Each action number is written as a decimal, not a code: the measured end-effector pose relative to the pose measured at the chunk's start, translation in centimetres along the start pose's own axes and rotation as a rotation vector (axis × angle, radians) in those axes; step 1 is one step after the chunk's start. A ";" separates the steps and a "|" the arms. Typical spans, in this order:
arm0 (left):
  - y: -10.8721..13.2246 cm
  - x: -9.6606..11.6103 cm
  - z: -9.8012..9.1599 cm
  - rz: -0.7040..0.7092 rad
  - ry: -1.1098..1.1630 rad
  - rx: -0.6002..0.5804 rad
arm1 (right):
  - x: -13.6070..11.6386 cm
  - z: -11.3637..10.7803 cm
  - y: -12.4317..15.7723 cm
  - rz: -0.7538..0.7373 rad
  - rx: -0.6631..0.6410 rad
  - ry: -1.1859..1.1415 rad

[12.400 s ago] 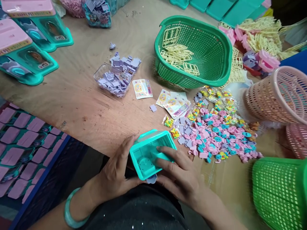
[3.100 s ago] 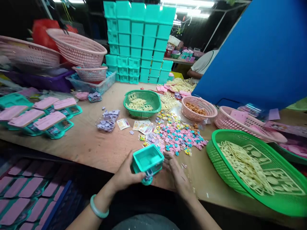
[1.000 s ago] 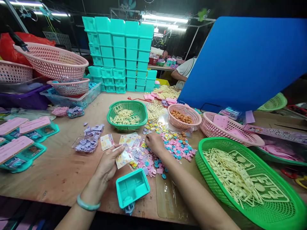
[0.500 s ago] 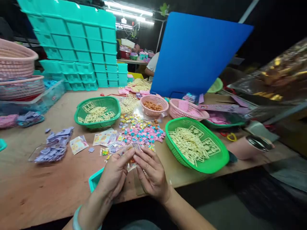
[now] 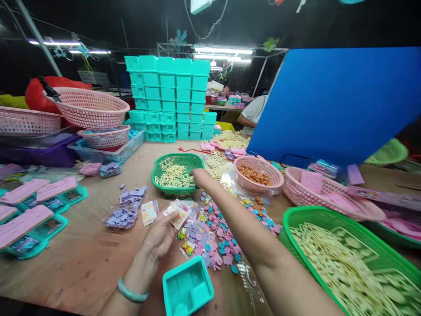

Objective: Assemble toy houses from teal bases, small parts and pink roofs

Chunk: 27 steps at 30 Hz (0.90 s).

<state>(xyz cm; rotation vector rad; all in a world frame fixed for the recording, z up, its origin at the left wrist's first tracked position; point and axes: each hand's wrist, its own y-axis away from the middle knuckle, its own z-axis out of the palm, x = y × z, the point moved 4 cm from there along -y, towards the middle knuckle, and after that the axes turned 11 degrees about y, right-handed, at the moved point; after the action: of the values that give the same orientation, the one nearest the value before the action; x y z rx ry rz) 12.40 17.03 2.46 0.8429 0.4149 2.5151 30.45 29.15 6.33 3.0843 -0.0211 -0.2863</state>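
Note:
My left hand (image 5: pixel 160 235) grips a small printed card or packet (image 5: pixel 179 213) between thumb and fingers. More printed packets (image 5: pixel 150 212) lie beside it on the table. My right hand (image 5: pixel 201 177) is at the right rim of the dark green basket (image 5: pixel 158 186), which holds cream plastic frame pieces (image 5: pixel 174 176); its fingertips are too small and covered to make out. Below my left hand stands a teal compartment tray (image 5: pixel 187 285). Pink, blue and purple small pieces (image 5: pixel 217 235) are heaped under my right forearm.
A bright green basket (image 5: pixel 296 215) of cream pieces stands at right, pink baskets (image 5: pixel 279 175) behind it. Purple pieces (image 5: pixel 123 215) lie left. Teal trays (image 5: pixel 167 96) are stacked at the back, near a blue board (image 5: pixel 335 101). Filled teal trays (image 5: pixel 62 195) sit far left. Another person (image 5: pixel 255 112) sits beyond.
My hands have parted. The right reached forward to the dark green basket, while the left stayed low with a printed card. The view turned left, bringing more teal trays into sight.

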 end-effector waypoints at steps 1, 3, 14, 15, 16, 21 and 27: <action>-0.4 0.0 -0.3 -0.012 -0.010 -0.017 | -0.2 0.6 -1.8 -0.006 -0.064 0.031; -1.1 0.0 -0.9 -0.011 -0.024 -0.017 | -0.7 2.0 -4.5 -0.016 -0.163 0.070; -3.9 0.8 -1.4 0.119 -0.072 0.031 | 0.0 1.4 1.6 -0.099 0.066 -0.402; -4.0 0.3 -0.7 0.134 -0.076 0.000 | 0.0 1.8 3.9 -0.124 0.085 -0.525; -4.0 -0.2 0.1 0.140 -0.084 -0.038 | 0.0 2.3 6.1 -0.137 0.118 -0.727; -5.3 -4.0 3.7 0.106 -0.178 -0.198 | 2.4 4.0 12.4 0.013 0.392 -0.731; -7.9 -6.1 5.7 0.048 -0.271 -0.224 | 10.9 3.4 5.4 0.153 0.161 -0.346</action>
<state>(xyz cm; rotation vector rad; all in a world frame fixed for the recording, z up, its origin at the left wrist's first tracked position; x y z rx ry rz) 22.82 21.50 0.61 1.0930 0.0233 2.3867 40.48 23.37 1.22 3.1196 -0.3033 -0.8430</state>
